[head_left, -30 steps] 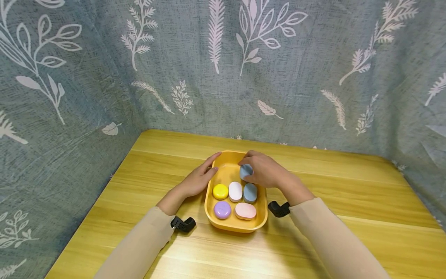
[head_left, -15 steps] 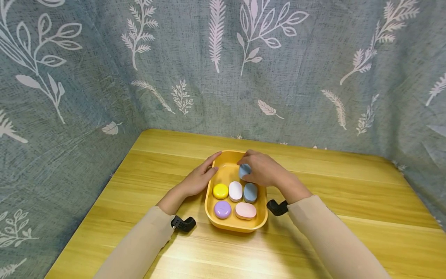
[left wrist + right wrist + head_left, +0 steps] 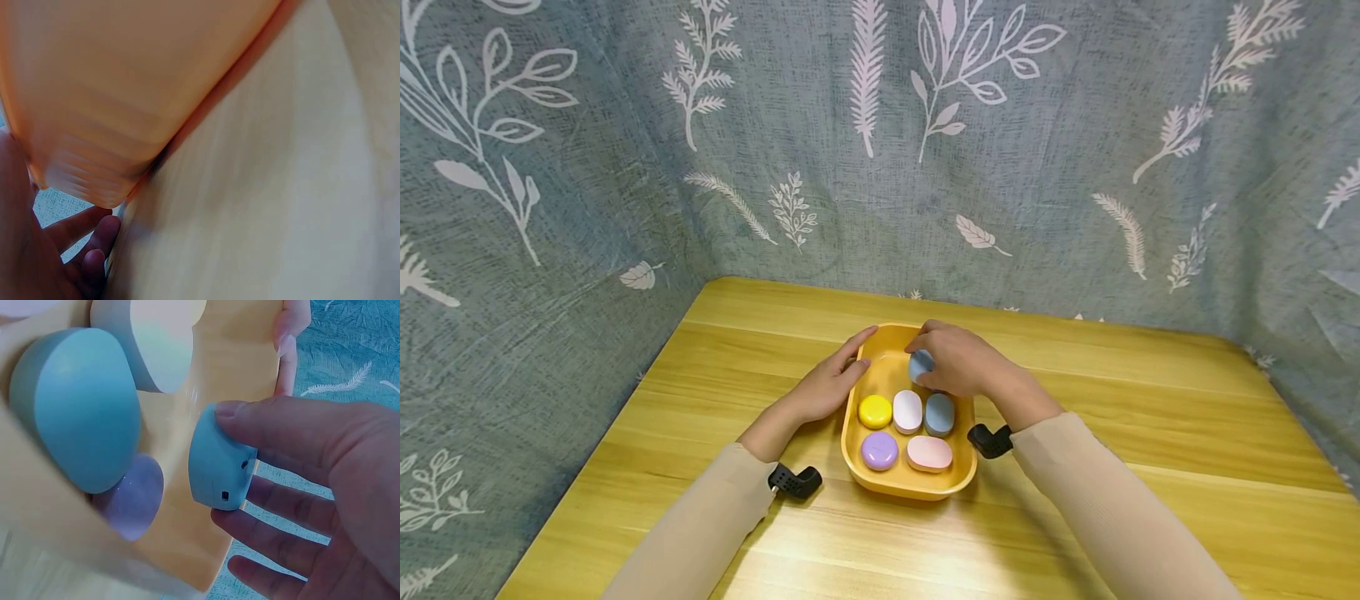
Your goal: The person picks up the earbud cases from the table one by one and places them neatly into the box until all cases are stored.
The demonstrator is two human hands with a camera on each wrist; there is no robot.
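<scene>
In the head view, an orange-yellow tray (image 3: 889, 373) stands on the table with several small rounded cases in it. My left hand (image 3: 824, 390) holds the tray's left rim near the far corner, thumb over the edge. In the left wrist view its fingers (image 3: 81, 231) lie around the tray's corner. My right hand (image 3: 966, 362) pinches a small blue earbud case (image 3: 222, 459) between thumb and fingertips over the far part of the tray. Two small openings show on that case. A second blue case (image 3: 939, 415) lies nearer, beside a white case (image 3: 907, 412).
A yellow case (image 3: 875, 412), a purple case (image 3: 879, 451) and a pink case (image 3: 929, 454) sit in the tray's near part. Another purple piece (image 3: 134, 497) shows in the right wrist view. A patterned grey-blue curtain (image 3: 820, 125) hangs behind the wooden table (image 3: 1120, 492).
My right hand has shifted a little to the left over the tray, with the blue earbud case in its fingers. The left hand and the other cases have stayed put.
</scene>
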